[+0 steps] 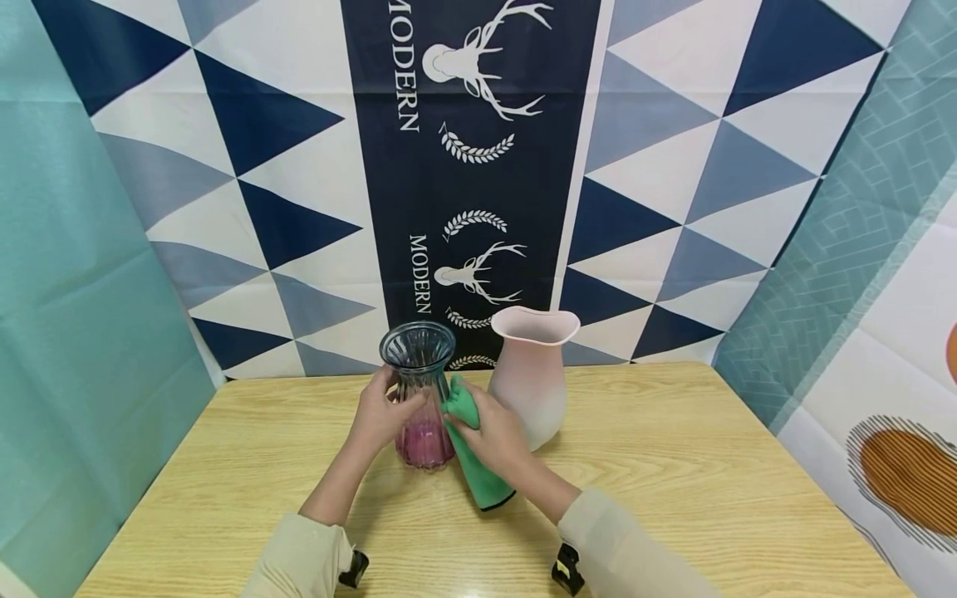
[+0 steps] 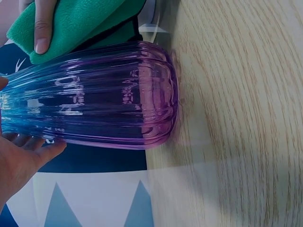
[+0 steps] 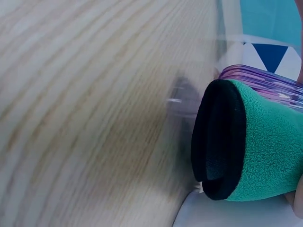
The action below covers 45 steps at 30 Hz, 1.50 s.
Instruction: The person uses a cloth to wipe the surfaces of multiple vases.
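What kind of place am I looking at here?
Probably a staged tabletop setup, perhaps a makeshift filming corner: a wood-grain table stands before a backdrop printed with deer heads and triangles, with a creased teal sheet along the left side.

- The left hand grips the ribbed glass vase, bluish at its flared rim and pink at its base.
- The right hand holds a folded green cloth with a dark edge at the vase's side.
- A pink-and-white vase with a wavy rim stands upright on the wood-grain table, partly behind the right hand.
- Behind hangs a backdrop of blue, grey and white triangles, its dark central band printed with white deer heads and "MODERN".
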Available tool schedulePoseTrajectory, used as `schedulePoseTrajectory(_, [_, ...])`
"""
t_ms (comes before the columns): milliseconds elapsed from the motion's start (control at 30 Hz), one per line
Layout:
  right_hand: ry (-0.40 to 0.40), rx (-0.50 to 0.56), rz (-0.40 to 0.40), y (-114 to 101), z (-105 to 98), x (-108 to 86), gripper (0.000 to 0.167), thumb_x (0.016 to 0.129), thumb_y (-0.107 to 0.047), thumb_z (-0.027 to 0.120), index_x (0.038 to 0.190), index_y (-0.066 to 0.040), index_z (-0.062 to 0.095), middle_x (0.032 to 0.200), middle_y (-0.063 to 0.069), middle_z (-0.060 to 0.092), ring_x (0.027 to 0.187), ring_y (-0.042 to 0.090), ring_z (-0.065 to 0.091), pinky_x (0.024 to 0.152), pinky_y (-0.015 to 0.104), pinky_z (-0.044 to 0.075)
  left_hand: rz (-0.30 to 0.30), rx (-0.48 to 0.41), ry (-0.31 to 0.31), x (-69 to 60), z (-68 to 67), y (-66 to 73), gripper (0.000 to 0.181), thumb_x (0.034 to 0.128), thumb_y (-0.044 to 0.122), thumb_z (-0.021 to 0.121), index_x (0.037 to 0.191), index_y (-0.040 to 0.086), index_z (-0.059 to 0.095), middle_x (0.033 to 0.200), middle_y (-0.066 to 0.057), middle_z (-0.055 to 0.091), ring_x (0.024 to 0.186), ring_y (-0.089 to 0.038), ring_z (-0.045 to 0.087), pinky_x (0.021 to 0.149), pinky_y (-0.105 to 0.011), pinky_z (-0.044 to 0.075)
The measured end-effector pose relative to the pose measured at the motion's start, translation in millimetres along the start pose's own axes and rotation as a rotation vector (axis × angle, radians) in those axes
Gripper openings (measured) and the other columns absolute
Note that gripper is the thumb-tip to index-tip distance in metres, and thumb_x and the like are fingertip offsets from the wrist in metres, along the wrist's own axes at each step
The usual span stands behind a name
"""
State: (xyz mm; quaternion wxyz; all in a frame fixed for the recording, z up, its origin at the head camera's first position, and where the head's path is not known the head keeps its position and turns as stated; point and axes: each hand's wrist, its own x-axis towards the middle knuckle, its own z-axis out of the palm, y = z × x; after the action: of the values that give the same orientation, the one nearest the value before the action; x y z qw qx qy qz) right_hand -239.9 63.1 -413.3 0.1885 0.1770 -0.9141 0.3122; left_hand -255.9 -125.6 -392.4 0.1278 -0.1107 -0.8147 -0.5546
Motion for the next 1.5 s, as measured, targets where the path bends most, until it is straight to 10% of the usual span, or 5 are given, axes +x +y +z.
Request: schedulePoseTrajectory(1500, [-0.188,-0.210,-0.017,12,8,-20.0,0.052,0.084,-0.041,0.067,0.126,-0.013,0.053,0.096,0.006,0.069,0.080,0.019,0.065,0.064,0.034,0.052,0.002,0.103,0.068,-3.1,6.6,8.0,0.066,0.0764,0.027,0.076,0.131,0.005,0.047,0.126,-0.014,0.041,0.117,-0.031,0.047,0.092,-0.047,0.048])
